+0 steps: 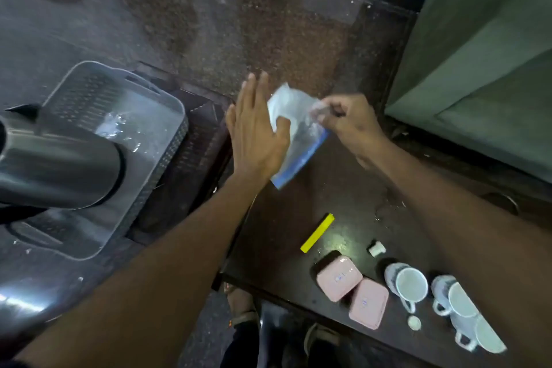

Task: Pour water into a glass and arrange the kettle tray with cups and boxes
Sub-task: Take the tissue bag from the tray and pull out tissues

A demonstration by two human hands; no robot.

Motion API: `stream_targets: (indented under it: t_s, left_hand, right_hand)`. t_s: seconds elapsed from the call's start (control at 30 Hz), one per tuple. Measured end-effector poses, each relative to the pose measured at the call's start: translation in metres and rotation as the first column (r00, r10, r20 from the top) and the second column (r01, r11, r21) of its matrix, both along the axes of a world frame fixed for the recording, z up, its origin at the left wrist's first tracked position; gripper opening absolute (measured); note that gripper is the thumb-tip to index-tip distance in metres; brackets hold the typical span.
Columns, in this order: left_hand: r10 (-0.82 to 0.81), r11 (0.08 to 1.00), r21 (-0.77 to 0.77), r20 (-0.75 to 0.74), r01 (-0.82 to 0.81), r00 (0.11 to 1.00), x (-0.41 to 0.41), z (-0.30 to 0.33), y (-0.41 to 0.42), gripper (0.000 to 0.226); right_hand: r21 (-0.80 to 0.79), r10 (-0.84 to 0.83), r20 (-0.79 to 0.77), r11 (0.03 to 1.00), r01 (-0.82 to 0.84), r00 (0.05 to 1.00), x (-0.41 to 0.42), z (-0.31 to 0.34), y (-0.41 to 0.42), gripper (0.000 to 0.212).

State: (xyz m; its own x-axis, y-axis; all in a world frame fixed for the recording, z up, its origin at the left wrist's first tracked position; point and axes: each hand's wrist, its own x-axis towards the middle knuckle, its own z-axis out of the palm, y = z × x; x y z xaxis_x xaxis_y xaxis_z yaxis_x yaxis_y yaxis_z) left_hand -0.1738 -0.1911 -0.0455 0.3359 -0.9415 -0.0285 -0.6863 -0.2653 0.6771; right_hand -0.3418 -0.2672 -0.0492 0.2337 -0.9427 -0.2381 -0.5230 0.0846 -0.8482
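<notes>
A clear plastic bag with a blue edge (298, 140) is held above the dark table (274, 236). My left hand (257, 128) presses its thumb on the bag with the fingers straight. My right hand (349, 122) pinches the bag's upper right corner. A grey plastic tray (161, 116) lies at the left, with a dark metal kettle (56, 167) standing in it. Two pink boxes (339, 278) (369, 303) and three white cups (407, 282) (457, 297) (481, 334) sit on the table's near right part.
A yellow strip (317, 233) lies on the table beside a small white cap (377, 248) and a small white round lid (414, 322). A green cushioned seat (478, 75) stands at the right. Speckled brown floor (239, 24) lies beyond the table, and my sandalled feet (242, 305) show below.
</notes>
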Motion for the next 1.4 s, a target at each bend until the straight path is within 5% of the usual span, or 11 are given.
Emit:
stream_targets:
  t_s: [0.1, 0.23, 0.4, 0.53, 0.63, 0.87, 1.03, 1.23, 1.4]
  left_hand:
    - [-0.28, 0.949, 0.188, 0.134, 0.253, 0.95, -0.035, -0.043, 0.02, 0.088]
    - [-0.558, 0.792, 0.407, 0.18, 0.455, 0.81, -0.061, -0.094, 0.043, 0.097]
    - [-0.625, 0.732, 0.464, 0.166, 0.499, 0.763, -0.072, -0.124, 0.046, 0.094]
    - [-0.607, 0.737, 0.491, 0.178, 0.465, 0.774, -0.081, -0.132, 0.04, 0.089]
    - [-0.587, 0.757, 0.494, 0.229, 0.427, 0.777, -0.087, -0.136, 0.037, 0.084]
    - [-0.57, 0.763, 0.506, 0.233, 0.403, 0.788, -0.09, -0.142, 0.037, 0.082]
    - [-0.444, 0.869, 0.359, 0.264, 0.341, 0.856, -0.118, -0.123, 0.037, 0.078]
    - [-0.442, 0.851, 0.378, 0.145, 0.363, 0.885, -0.188, -0.123, 0.039, 0.044]
    - [-0.407, 0.839, 0.436, 0.106, 0.326, 0.907, -0.202, -0.135, 0.034, 0.03]
  right_hand:
    - [0.161, -0.001, -0.081, 0.987, 0.014, 0.997, -0.064, -0.045, 0.024, 0.005]
    - [0.104, 0.035, -0.339, 0.995, 0.001, 0.94, -0.12, -0.087, 0.049, 0.014]
    - [-0.04, -0.071, -0.44, 0.997, 0.059, 0.895, -0.125, -0.117, 0.042, 0.043]
    - [-0.313, -0.094, -0.712, 0.93, -0.195, 0.695, -0.117, -0.132, 0.049, 0.058]
    - [-0.323, -0.011, -0.765, 0.871, -0.37, 0.644, -0.106, -0.149, 0.073, 0.061]
    - [-0.186, 0.15, -0.656, 0.918, -0.35, 0.74, -0.111, -0.163, 0.088, 0.065]
    - [-0.239, -0.166, -0.468, 0.969, 0.056, 0.868, -0.132, -0.136, 0.11, 0.055]
    - [0.017, -0.437, -0.286, 0.887, 0.461, 0.853, -0.126, -0.135, 0.114, 0.047]
    - [0.153, -0.49, -0.132, 0.849, 0.506, 0.862, -0.129, -0.134, 0.107, 0.036]
